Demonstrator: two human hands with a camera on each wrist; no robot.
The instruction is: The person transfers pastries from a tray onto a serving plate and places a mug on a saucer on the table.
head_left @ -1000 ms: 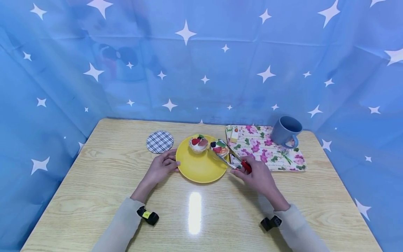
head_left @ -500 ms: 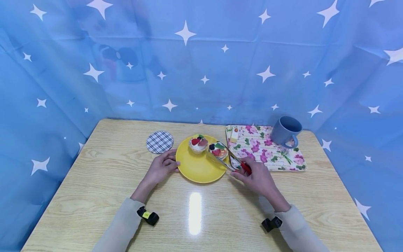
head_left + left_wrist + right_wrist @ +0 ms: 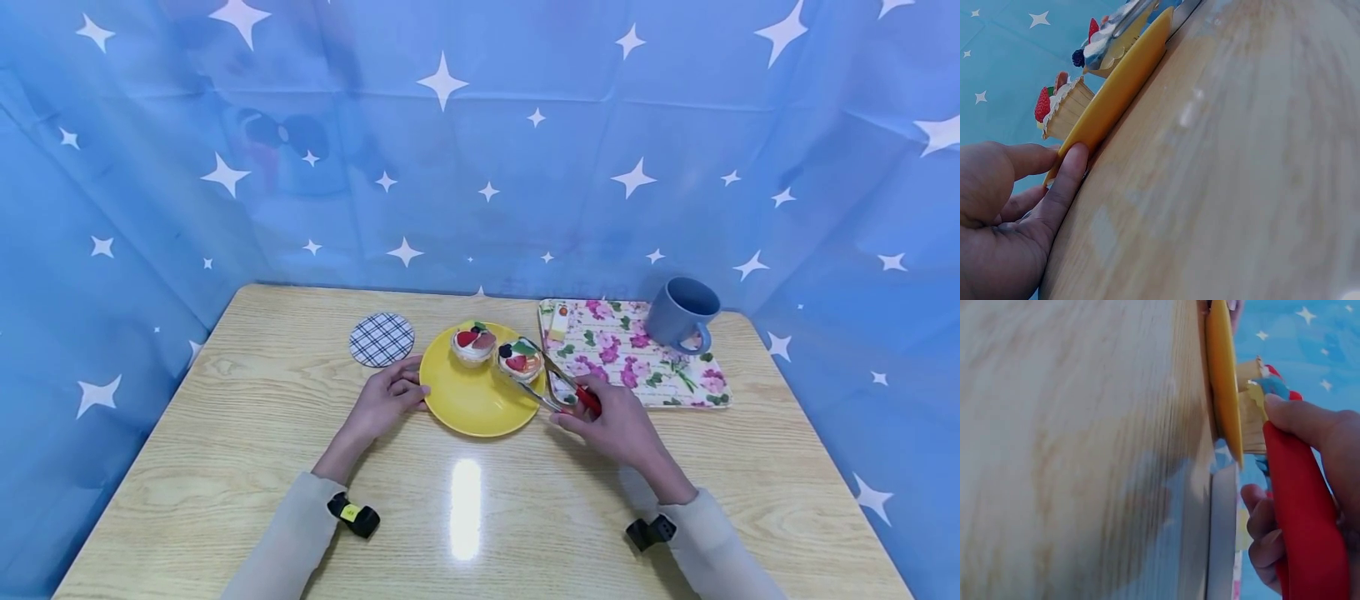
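Observation:
At the left rim of the yellow plate, my left hand pinches the edge between thumb and fingers. In the left wrist view, the thumb lies against the rim. My right hand grips red-handled metal tongs from the right side. The tongs' two arms stand spread on either side of a fruit tart topped with strawberry, dark berry and a green leaf, which sits on the plate's right part. Just left of it stands a second fruit tart, upright near the plate's back.
Right of the plate lies a floral tray, bearing a small cake slice at its left and a blue mug at its back right corner. A round checked coaster is behind my left hand. A starry blue curtain surrounds the wooden table.
The right tart has shifted slightly left and toward me onto the plate with the tongs. The tongs' near arm has since moved away from it, widening the gap. The left hand stays put.

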